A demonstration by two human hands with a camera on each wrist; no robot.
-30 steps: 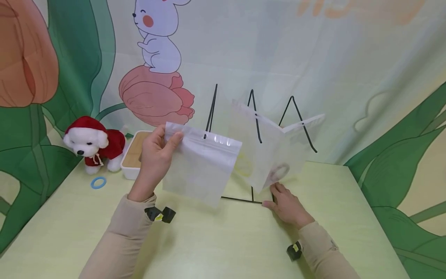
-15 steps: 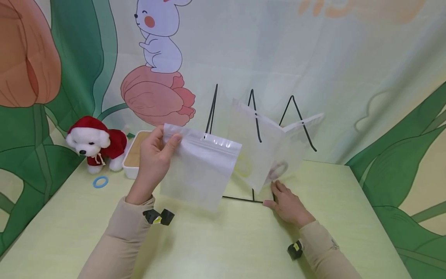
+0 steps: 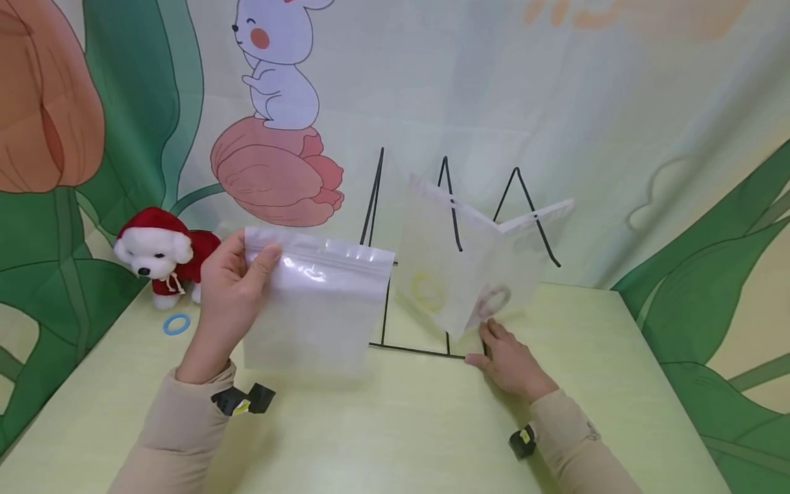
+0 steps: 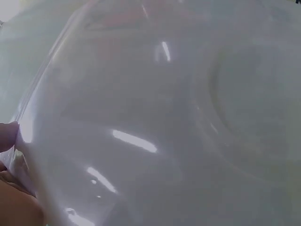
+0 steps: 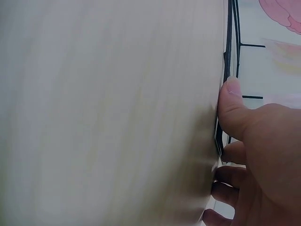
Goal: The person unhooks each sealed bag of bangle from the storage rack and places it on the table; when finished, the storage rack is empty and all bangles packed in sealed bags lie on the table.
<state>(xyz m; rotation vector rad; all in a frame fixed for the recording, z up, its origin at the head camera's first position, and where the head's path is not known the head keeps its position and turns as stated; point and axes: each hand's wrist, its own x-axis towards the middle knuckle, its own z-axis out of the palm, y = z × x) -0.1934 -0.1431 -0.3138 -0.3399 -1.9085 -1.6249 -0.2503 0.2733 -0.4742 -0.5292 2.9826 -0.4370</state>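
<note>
In the head view my left hand (image 3: 237, 295) pinches a frosted zip bag (image 3: 315, 309) by its upper left corner, thumb in front. The bag hangs left of a black wire rack (image 3: 410, 350), its right edge overlapping the rack. A faint round outline shows through the bag (image 4: 141, 94) in the left wrist view. My right hand (image 3: 512, 360) presses on the rack's front right base corner; in the right wrist view the thumb (image 5: 230, 96) lies along the black bar. Two more zip bags hang on the rack's hooks, showing a yellow ring (image 3: 427, 291) and a brownish ring (image 3: 495, 300).
A white toy dog (image 3: 163, 254) in red clothes stands at the table's back left, with a blue ring (image 3: 176, 324) in front of it. Behind the table hangs a printed curtain (image 3: 382, 89). The rack's left hook (image 3: 374, 199) rises behind the held bag.
My left hand has moved left with the zip bag, drawing it off the rack's left hook. The bag now covers the white box behind it. My right hand stays at the rack's base.
</note>
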